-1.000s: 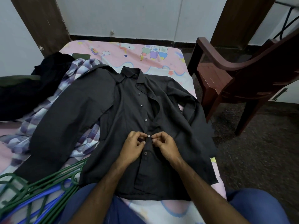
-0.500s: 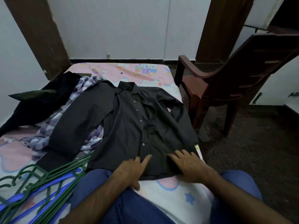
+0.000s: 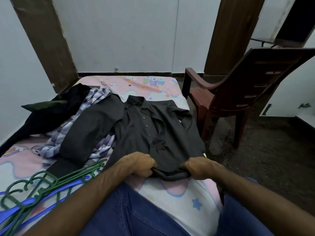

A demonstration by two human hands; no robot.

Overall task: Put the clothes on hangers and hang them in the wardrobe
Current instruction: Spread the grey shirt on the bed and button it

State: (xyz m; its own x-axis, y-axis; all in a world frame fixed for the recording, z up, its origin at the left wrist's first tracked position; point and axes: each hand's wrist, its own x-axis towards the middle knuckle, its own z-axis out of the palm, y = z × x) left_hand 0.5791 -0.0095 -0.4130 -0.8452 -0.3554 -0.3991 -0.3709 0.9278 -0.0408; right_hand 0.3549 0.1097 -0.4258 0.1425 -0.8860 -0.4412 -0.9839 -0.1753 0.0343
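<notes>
The left hand [image 3: 142,165] is curled into a fist round the near hem of the dark grey shirt [image 3: 153,133], its knuckles up and its fingers tucked under the bunched cloth. Just to its right, with a short stretch of gathered hem between them, the right hand [image 3: 198,167] grips the same edge in the same way, fingers folded under the fabric. From the two hands the shirt runs away flat over the bed [image 3: 179,195], front side up, the button row showing down its middle and the collar at the far end; one sleeve reaches out to the left of the left hand and lies across a purple checked garment [image 3: 71,132], the other is folded close against the body on the right-hand side. Beyond the checked cloth, farther left, lies a black garment [image 3: 42,120] in a heap. Near the left forearm, on the sheet, is a loose pile of green hangers [image 3: 42,186] crossed over blue hangers [image 3: 56,191]. Below both hands are the person's knees in blue jeans [image 3: 136,212]. To the right of the right hand, off the bed, stands a brown plastic chair [image 3: 247,92] on the dark floor.
</notes>
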